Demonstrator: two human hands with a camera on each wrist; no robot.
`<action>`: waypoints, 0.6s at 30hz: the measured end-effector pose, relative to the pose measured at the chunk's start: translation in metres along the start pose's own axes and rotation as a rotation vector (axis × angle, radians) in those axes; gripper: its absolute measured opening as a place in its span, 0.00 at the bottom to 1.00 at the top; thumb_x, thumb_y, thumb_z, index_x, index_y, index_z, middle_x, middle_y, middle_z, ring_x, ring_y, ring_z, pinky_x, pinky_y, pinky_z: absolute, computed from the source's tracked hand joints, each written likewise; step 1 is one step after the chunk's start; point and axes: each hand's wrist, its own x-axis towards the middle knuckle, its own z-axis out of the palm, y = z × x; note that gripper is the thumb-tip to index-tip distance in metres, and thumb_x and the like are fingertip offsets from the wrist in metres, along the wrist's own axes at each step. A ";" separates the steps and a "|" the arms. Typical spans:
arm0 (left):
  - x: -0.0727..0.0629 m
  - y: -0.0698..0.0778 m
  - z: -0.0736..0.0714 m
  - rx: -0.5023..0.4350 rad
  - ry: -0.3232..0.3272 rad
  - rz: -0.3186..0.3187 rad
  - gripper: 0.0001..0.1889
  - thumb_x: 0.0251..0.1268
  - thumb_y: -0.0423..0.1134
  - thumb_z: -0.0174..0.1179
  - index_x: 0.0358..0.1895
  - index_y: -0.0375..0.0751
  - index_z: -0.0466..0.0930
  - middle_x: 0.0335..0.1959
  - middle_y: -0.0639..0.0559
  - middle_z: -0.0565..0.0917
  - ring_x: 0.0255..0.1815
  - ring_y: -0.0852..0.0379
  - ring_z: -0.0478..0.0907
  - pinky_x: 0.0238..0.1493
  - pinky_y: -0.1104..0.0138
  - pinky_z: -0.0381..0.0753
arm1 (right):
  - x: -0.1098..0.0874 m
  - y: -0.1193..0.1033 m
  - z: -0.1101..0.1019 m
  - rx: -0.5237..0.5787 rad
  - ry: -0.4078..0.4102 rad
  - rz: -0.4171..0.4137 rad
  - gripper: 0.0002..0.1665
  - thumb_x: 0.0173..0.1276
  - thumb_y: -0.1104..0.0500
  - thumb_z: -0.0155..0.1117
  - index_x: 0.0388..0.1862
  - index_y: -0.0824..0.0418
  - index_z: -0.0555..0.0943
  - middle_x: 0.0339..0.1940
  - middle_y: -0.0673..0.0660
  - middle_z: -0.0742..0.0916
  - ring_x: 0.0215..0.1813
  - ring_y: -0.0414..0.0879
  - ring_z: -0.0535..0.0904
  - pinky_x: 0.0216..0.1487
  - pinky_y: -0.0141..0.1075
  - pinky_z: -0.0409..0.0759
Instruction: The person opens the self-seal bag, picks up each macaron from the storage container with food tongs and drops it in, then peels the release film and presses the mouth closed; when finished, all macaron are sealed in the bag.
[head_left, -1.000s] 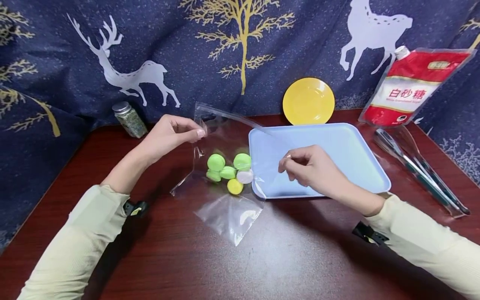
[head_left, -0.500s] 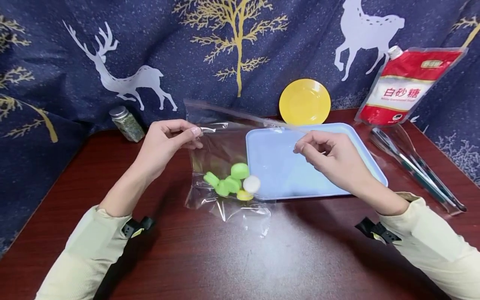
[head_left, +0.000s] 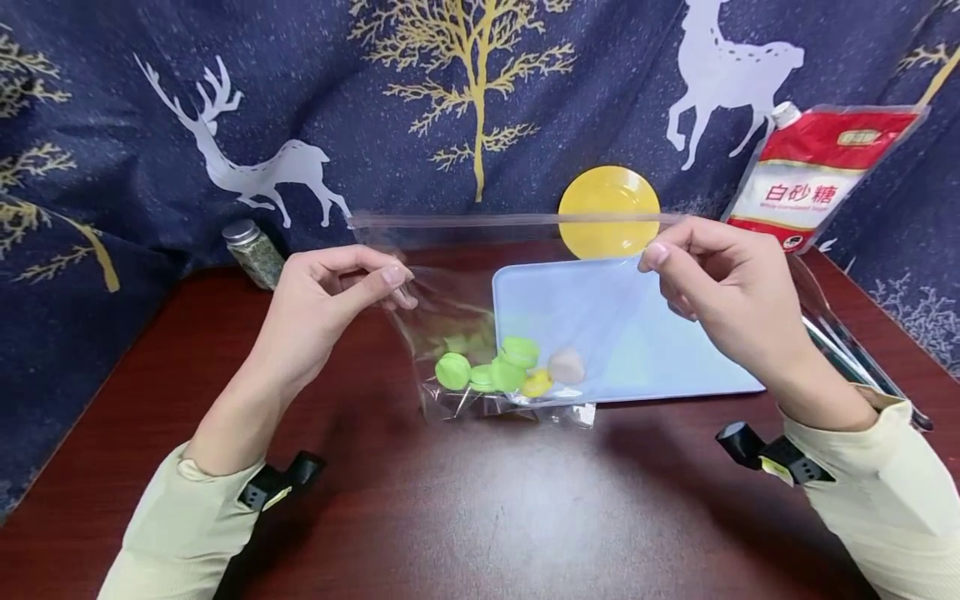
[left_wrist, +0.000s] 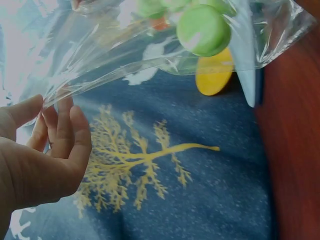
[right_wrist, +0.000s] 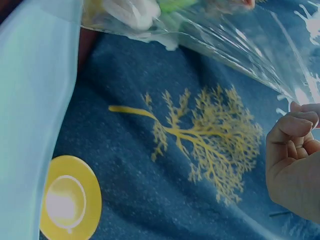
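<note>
A clear zip bag (head_left: 465, 308) is stretched wide between both hands near the middle of the table. My left hand (head_left: 322, 308) pinches its upper left side between thumb and fingers, as the left wrist view also shows. On the other side, my right hand (head_left: 731, 287) pinches the upper right part. Several green macarons (head_left: 510, 367) lie at the bottom of the bag, with a yellow macaron (head_left: 537, 383) and a pale one (head_left: 566, 366) beside them. In the left wrist view a green macaron (left_wrist: 204, 31) shows close up through the film.
Behind the bag lies a light blue tray (head_left: 675, 358). A yellow plate (head_left: 609, 190) leans against the patterned cloth. At the right are a red sugar pouch (head_left: 810, 175) and metal tongs (head_left: 840, 350), partly hidden by the right arm. A small spice jar (head_left: 255, 254) stands back left.
The right hand has moved right and now pinches the bag's edge. The bag has been lifted and spread wider, its zip strip pulled straight. The macarons have slid together along its bottom.
</note>
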 end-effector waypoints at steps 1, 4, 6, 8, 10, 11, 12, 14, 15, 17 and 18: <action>0.000 0.001 0.002 -0.001 -0.001 0.005 0.04 0.61 0.28 0.60 0.34 0.33 0.84 0.28 0.42 0.84 0.29 0.51 0.81 0.37 0.65 0.79 | 0.000 0.000 -0.002 0.006 0.005 -0.002 0.05 0.63 0.74 0.57 0.28 0.75 0.79 0.13 0.54 0.70 0.15 0.41 0.62 0.15 0.31 0.57; 0.002 0.003 0.005 -0.006 0.001 0.021 0.04 0.60 0.26 0.59 0.33 0.33 0.84 0.27 0.41 0.83 0.28 0.51 0.81 0.37 0.64 0.79 | -0.001 -0.003 -0.005 0.017 0.013 0.004 0.05 0.63 0.74 0.57 0.28 0.76 0.78 0.11 0.54 0.69 0.15 0.41 0.62 0.14 0.31 0.56; 0.002 0.005 0.006 -0.003 0.013 0.033 0.05 0.60 0.25 0.59 0.32 0.33 0.84 0.25 0.41 0.83 0.27 0.51 0.81 0.35 0.65 0.79 | 0.000 -0.006 -0.006 0.014 0.016 0.006 0.05 0.63 0.74 0.58 0.28 0.77 0.78 0.11 0.54 0.69 0.14 0.41 0.61 0.14 0.31 0.56; 0.002 0.007 0.007 -0.023 0.025 0.034 0.06 0.60 0.24 0.58 0.31 0.33 0.84 0.24 0.41 0.83 0.25 0.51 0.81 0.33 0.65 0.79 | 0.000 -0.009 -0.007 0.034 0.016 0.009 0.05 0.63 0.74 0.58 0.29 0.79 0.77 0.11 0.54 0.69 0.14 0.42 0.62 0.14 0.31 0.57; 0.003 0.008 0.009 -0.060 0.020 0.020 0.07 0.60 0.23 0.57 0.31 0.34 0.84 0.24 0.41 0.83 0.24 0.52 0.81 0.31 0.65 0.79 | 0.000 -0.011 -0.008 0.069 0.012 0.024 0.06 0.63 0.74 0.57 0.29 0.80 0.76 0.11 0.55 0.69 0.15 0.43 0.62 0.15 0.32 0.58; 0.003 0.007 0.010 -0.084 0.012 0.006 0.08 0.61 0.23 0.56 0.31 0.34 0.84 0.24 0.41 0.83 0.24 0.53 0.80 0.30 0.66 0.79 | 0.000 -0.012 -0.009 0.077 0.010 0.034 0.06 0.64 0.74 0.56 0.29 0.80 0.75 0.11 0.56 0.69 0.15 0.43 0.62 0.15 0.32 0.58; 0.004 0.006 0.012 -0.113 0.003 -0.013 0.08 0.62 0.23 0.55 0.32 0.34 0.84 0.25 0.42 0.83 0.24 0.53 0.80 0.30 0.65 0.79 | 0.000 -0.013 -0.010 0.088 0.004 0.039 0.06 0.64 0.74 0.56 0.29 0.80 0.75 0.11 0.56 0.69 0.15 0.43 0.63 0.15 0.33 0.59; 0.006 0.003 0.014 -0.146 -0.015 -0.057 0.08 0.63 0.24 0.54 0.32 0.35 0.83 0.26 0.43 0.82 0.24 0.54 0.80 0.29 0.65 0.79 | -0.001 -0.013 -0.013 0.099 -0.015 0.058 0.07 0.65 0.74 0.54 0.28 0.79 0.74 0.12 0.57 0.70 0.15 0.44 0.63 0.15 0.33 0.60; 0.006 0.002 0.015 -0.152 -0.020 -0.076 0.09 0.64 0.25 0.53 0.32 0.35 0.83 0.26 0.43 0.82 0.25 0.54 0.80 0.30 0.65 0.80 | -0.001 -0.012 -0.014 0.105 -0.034 0.066 0.08 0.66 0.74 0.53 0.27 0.78 0.74 0.12 0.57 0.70 0.15 0.44 0.64 0.16 0.34 0.61; 0.008 -0.002 0.017 -0.146 -0.021 -0.110 0.08 0.65 0.27 0.53 0.32 0.36 0.82 0.26 0.44 0.82 0.25 0.54 0.80 0.30 0.65 0.80 | -0.001 -0.012 -0.017 0.109 -0.080 0.089 0.10 0.67 0.73 0.52 0.24 0.75 0.73 0.14 0.58 0.71 0.17 0.46 0.64 0.18 0.34 0.63; 0.009 -0.003 0.018 -0.138 -0.017 -0.123 0.08 0.65 0.27 0.53 0.32 0.36 0.82 0.26 0.44 0.82 0.24 0.54 0.80 0.29 0.65 0.80 | 0.000 -0.011 -0.018 0.105 -0.103 0.098 0.12 0.67 0.73 0.51 0.23 0.74 0.72 0.15 0.58 0.71 0.18 0.46 0.65 0.19 0.34 0.64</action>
